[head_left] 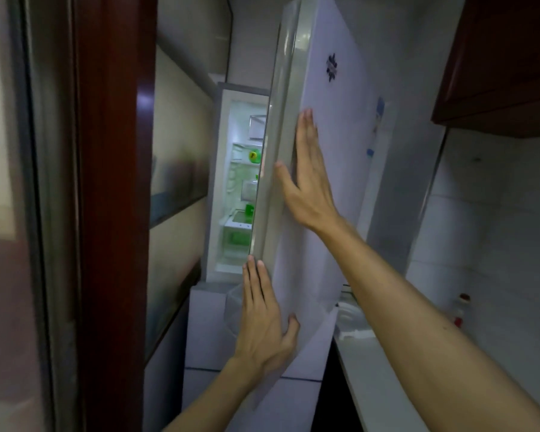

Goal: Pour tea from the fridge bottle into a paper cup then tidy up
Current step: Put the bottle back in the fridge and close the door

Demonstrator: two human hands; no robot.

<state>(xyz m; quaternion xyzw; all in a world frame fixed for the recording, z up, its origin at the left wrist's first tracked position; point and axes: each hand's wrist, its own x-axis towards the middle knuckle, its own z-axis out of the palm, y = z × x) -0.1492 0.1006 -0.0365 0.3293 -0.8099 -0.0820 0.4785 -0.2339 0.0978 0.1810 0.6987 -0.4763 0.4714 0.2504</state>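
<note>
Head view. Our right hand (306, 179) lay flat, fingers straight, on the outer face of the ajar fridge door (340, 120), thumb on its edge. Our left hand (262, 319), fingers straight, pressed the door's lower corner. Behind the door, lit shelves (240, 145) held green items (254, 156); we could not tell the tea bottle among them.

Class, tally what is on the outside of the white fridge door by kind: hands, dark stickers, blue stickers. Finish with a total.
Hands: 2 (left hand, right hand)
Dark sticker: 1
Blue stickers: 2 (upper blue sticker, lower blue sticker)
Total: 5
</note>
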